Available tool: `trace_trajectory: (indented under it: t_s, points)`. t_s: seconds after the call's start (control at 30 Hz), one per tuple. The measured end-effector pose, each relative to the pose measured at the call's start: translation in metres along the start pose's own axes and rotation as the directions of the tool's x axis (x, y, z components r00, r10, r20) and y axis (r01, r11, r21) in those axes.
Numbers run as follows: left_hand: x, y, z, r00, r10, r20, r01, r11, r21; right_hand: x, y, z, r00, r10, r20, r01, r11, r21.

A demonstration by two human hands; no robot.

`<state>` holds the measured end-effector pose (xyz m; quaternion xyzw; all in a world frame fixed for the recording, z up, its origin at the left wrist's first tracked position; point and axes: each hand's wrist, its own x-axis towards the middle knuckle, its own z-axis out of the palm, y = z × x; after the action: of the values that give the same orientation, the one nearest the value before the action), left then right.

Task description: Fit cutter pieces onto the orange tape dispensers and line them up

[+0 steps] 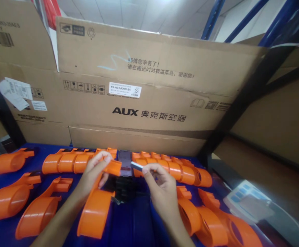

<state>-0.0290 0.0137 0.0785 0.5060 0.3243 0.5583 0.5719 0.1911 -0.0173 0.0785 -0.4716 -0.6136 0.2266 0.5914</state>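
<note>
My left hand [92, 171] is closed round the upper arm of an orange plastic ring-shaped part [95, 212], whose wide ring hangs below my fingers. Between the thumb and fingers of my right hand [163, 190] is a small flat strip [137, 166], dark on the front with a pale edge. Its tip points left toward the orange part's block-like end, with a small gap between them. Below and between both hands lies a pile of small black pieces [125, 188], partly hidden and blurred.
Orange parts of the same shape stand in a back left row [67, 162], a back right row [173, 169] and loosely at both front sides. A grey rectangular object [125, 156] sits between the rows on the blue surface [123, 226]. Cardboard [149, 99] walls the back; a pale device [249, 202] is right.
</note>
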Motion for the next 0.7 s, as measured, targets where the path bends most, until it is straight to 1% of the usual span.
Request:
trace_trajectory:
  t_s: [0.03,0.07,0.1,0.13,0.17,0.23,0.27,0.33,0.4,0.5,0.57,0.6,0.7]
  points:
    - [0.002,0.004,-0.006,1.0,0.006,-0.003,-0.006,0.999,-0.047,0.001,0.0,-0.002,1.0,-0.008,-0.012,0.008,1.0,-0.017]
    - [0.004,0.007,-0.011,1.0,0.0,0.002,0.0,0.995,-0.1,0.001,-0.002,-0.003,1.0,-0.024,0.004,0.025,0.998,-0.05]
    - [0.005,0.009,-0.016,1.0,-0.015,0.013,0.017,0.987,-0.158,0.0,-0.004,-0.003,0.997,-0.045,0.057,0.05,0.994,-0.095]
    - [0.007,0.01,-0.02,0.999,-0.035,0.028,0.04,0.976,-0.215,-0.001,-0.006,-0.002,0.988,-0.066,0.141,0.086,0.986,-0.145]
    - [0.008,0.011,-0.024,0.998,-0.055,0.041,0.064,0.962,-0.265,-0.003,-0.009,0.0,0.967,-0.083,0.24,0.131,0.972,-0.193]
    - [0.01,0.009,-0.028,0.995,-0.084,0.053,0.097,0.939,-0.33,-0.009,-0.013,0.009,0.904,-0.103,0.416,0.232,0.933,-0.274]
    - [0.01,0.007,-0.028,0.995,-0.09,0.051,0.102,0.933,-0.345,-0.012,-0.014,0.014,0.873,-0.107,0.476,0.28,0.909,-0.309]
    - [0.011,0.005,-0.028,0.994,-0.098,0.04,0.105,0.931,-0.349,-0.016,-0.014,0.025,0.829,-0.106,0.549,0.357,0.856,-0.374]
    - [0.011,0.004,-0.026,0.994,-0.102,0.037,0.109,0.937,-0.333,-0.019,-0.01,0.034,0.802,-0.093,0.59,0.41,0.804,-0.431]
    - [0.009,0.005,-0.022,0.993,-0.114,0.025,0.116,0.947,-0.3,-0.018,-0.004,0.039,0.785,-0.073,0.615,0.445,0.758,-0.477]
    - [0.009,0.006,-0.02,0.993,-0.116,-0.017,0.107,0.957,-0.268,-0.016,-0.002,0.037,0.786,-0.086,0.613,0.439,0.775,-0.454]
    - [0.009,0.006,-0.02,0.992,-0.112,-0.049,0.097,0.964,-0.246,-0.015,-0.002,0.034,0.795,-0.1,0.598,0.425,0.795,-0.433]
    - [0.012,0.003,-0.017,0.984,-0.091,-0.154,0.062,0.982,-0.18,-0.013,-0.009,0.022,0.843,-0.145,0.518,0.349,0.88,-0.323]
